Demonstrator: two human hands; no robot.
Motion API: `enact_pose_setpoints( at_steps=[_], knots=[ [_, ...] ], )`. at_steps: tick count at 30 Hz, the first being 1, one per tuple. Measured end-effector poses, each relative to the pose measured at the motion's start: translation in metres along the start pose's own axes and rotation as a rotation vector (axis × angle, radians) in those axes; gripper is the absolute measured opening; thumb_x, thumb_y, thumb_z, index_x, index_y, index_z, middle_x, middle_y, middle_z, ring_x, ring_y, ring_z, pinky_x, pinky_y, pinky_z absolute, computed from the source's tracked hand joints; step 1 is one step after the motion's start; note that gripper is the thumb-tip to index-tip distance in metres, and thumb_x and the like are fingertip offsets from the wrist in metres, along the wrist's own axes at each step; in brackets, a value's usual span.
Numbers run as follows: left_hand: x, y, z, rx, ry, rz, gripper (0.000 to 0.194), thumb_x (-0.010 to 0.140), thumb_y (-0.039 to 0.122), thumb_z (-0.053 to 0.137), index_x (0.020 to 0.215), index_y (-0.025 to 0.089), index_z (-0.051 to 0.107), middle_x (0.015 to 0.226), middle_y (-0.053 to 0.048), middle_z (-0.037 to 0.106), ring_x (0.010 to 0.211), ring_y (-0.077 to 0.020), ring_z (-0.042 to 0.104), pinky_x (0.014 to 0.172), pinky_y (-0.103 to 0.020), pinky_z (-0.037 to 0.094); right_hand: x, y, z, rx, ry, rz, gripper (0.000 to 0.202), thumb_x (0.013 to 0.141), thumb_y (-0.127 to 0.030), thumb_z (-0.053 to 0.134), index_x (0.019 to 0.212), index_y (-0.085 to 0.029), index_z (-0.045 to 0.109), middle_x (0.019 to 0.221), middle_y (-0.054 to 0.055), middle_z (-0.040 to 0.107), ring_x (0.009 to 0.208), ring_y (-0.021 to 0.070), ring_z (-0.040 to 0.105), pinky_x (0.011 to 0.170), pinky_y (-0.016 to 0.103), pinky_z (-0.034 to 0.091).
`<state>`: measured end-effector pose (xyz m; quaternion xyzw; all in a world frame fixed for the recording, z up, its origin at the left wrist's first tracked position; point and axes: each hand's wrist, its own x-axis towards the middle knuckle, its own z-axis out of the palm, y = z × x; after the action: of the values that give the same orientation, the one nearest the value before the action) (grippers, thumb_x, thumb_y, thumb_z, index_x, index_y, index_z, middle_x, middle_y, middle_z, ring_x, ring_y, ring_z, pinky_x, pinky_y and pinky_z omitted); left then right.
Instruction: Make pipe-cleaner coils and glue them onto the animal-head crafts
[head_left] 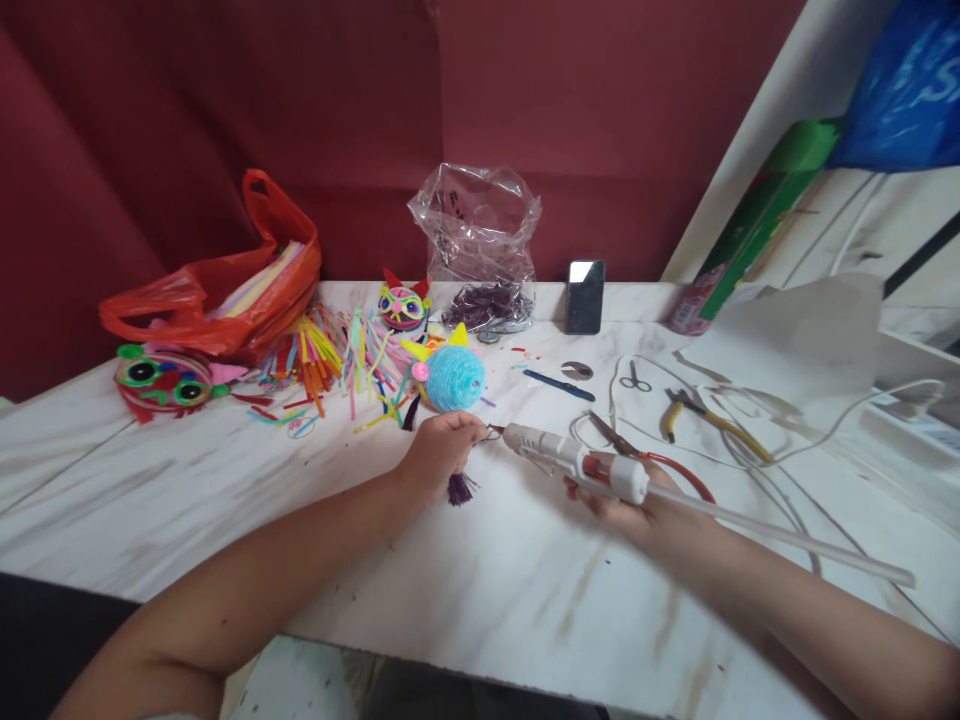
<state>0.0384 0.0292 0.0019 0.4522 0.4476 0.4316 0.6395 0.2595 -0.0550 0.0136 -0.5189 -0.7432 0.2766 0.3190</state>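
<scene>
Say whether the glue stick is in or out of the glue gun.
Partly in: the glue stick enters the back of the glue gun, held in the right hand, and a long length sticks out.

It's smooth plastic on the glue gun (551, 449), a translucent glue stick (780, 536) behind! Matt, stringy fibres on the purple tassel (462, 489), rough winding on the blue ball (455, 380); glossy, crinkled plastic times 2: clear bag (484, 222), red bag (172, 308).

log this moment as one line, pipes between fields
left hand: holding dark purple tassel | right hand: holding white glue gun, aimed toward left hand | nearby: blue wrapped ball, yellow-handled pliers
</scene>
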Motion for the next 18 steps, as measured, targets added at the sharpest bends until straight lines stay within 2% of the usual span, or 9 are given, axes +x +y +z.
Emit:
enact_pose_setpoints(
  at_steps=[12, 18],
  knots=[
    [0.0014, -0.0014, -0.0008, 0.006, -0.003, 0.007, 0.011, 0.060, 0.021, 0.063, 0.062, 0.015, 0.054, 0.038, 0.010, 0.030, 0.032, -0.0009, 0.020, 0.035, -0.018, 0.010, -0.0005, -0.0011, -0.0008, -0.035, -0.018, 0.010, 0.011, 0.077, -0.025, 0.052, 0.082, -0.019, 0.061, 0.075, 0.002, 0.067, 0.065, 0.0167, 0.062, 0.051, 0.022, 0.045],
    [-0.0002, 0.0003, 0.0005, 0.021, 0.001, 0.010, 0.011, 0.059, 0.021, 0.062, 0.061, 0.014, 0.054, 0.039, 0.010, 0.031, 0.032, -0.0007, 0.021, 0.034, -0.017, 0.011, -0.0006, 0.0015, 0.0008, -0.085, 0.034, -0.002, 0.012, 0.076, -0.025, 0.053, 0.080, -0.019, 0.062, 0.072, 0.002, 0.066, 0.063, 0.0157, 0.061, 0.051, 0.021, 0.045]
  ],
)
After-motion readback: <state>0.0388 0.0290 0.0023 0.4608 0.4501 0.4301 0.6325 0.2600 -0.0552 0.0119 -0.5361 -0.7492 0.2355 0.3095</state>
